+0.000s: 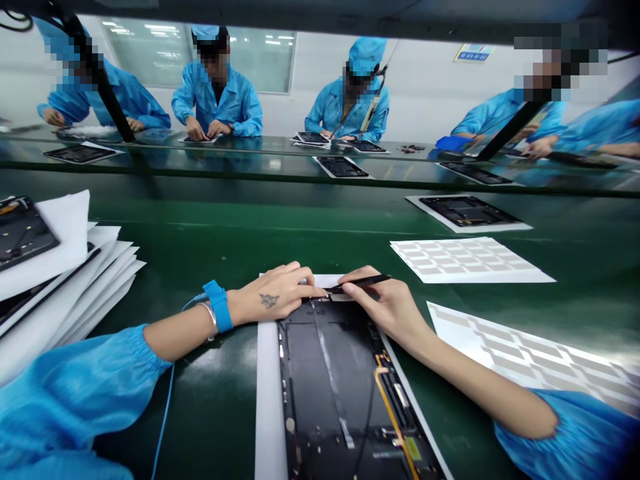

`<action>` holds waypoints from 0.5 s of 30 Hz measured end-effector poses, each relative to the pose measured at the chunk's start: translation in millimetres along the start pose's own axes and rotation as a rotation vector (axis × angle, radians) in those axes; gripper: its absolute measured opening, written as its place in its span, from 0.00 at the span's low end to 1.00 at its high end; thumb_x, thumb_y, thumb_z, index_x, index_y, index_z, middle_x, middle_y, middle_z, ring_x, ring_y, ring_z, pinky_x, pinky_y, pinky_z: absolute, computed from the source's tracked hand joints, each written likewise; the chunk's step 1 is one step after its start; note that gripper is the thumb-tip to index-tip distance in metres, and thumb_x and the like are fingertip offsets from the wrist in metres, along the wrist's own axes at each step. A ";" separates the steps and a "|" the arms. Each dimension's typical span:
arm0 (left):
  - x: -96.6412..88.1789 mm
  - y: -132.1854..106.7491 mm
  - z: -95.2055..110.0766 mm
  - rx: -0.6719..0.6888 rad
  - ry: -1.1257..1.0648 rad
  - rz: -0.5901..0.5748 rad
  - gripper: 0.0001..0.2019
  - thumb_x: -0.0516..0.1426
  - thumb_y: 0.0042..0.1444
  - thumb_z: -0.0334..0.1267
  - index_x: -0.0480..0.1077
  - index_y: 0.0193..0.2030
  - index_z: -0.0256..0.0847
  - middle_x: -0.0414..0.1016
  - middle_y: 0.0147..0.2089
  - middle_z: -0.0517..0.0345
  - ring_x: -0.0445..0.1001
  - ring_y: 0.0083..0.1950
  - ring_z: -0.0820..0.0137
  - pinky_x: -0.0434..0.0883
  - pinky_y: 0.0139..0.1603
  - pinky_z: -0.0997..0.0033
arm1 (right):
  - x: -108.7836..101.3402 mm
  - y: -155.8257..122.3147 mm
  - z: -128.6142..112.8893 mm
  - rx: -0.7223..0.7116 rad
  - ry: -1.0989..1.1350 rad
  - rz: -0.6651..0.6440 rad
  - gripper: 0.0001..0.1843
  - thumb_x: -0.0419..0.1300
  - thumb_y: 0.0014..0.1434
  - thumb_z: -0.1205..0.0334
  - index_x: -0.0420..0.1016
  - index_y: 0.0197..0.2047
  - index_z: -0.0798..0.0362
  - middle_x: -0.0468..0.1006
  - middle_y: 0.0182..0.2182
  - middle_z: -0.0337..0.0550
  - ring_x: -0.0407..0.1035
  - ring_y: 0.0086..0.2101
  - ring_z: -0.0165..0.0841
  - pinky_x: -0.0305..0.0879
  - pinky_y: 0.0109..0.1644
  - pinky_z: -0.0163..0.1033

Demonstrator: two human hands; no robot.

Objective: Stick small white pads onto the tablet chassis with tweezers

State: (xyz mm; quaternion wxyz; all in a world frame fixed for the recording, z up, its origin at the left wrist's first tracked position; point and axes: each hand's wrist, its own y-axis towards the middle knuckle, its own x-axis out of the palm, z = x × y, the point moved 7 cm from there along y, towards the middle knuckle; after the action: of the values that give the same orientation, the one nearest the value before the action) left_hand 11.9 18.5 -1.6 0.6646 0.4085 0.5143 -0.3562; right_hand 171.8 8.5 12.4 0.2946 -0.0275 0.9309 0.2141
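A black tablet housing (345,387) with its inside showing lies on a white sheet (270,400) in front of me. An orange flex cable and a pale strip run along it. At its far edge, my left hand (280,293) rests with the index finger stretched to the rim; the thumb is mostly hidden. My right hand (387,303) pinches slim black tweezers (370,281), their tip close to my left fingertip at that same edge. What the tip touches is too small to make out. A blue wrist strap (218,305) with a cord is on my left wrist.
White sheets stacked with tablet housings (25,233) rise at the left. Two sheets of grey adhesive pieces (465,259) lie at the right, and another housing (465,210) sits beyond. Co-workers in blue work across the bench, behind dark slanted posts (103,80).
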 end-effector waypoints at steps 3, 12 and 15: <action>-1.1 0.8 1.0 -0.002 0.014 0.003 0.21 0.48 0.62 0.25 0.68 0.58 0.44 0.69 0.53 0.52 0.66 0.48 0.65 0.68 0.46 0.66 | 1.9 -0.9 -1.3 -0.016 0.006 -0.029 0.18 0.59 0.60 0.42 0.80 0.32 0.47 0.81 0.34 0.46 0.75 0.37 0.43 0.69 0.42 0.45; 0.7 8.6 8.6 0.050 -0.055 0.031 0.17 0.48 0.62 0.24 0.68 0.54 0.38 0.72 0.54 0.51 0.67 0.52 0.63 0.68 0.53 0.63 | -36.5 -15.8 29.1 0.308 0.143 0.157 0.22 0.63 0.53 0.37 0.79 0.30 0.48 0.80 0.32 0.44 0.74 0.35 0.42 0.70 0.42 0.45; 3.2 8.9 8.9 0.069 -0.035 0.018 0.20 0.48 0.63 0.24 0.65 0.60 0.38 0.71 0.56 0.50 0.66 0.52 0.63 0.67 0.51 0.63 | -38.9 -20.4 50.9 0.474 0.309 0.216 0.25 0.69 0.44 0.35 0.78 0.29 0.49 0.78 0.28 0.43 0.73 0.32 0.39 0.72 0.43 0.46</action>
State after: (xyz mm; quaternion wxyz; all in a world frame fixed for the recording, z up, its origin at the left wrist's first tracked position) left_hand 24.0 13.9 -1.9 0.6621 0.4296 0.4863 -0.3749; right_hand 234.9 8.2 -11.0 0.1233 0.1090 0.9863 0.0142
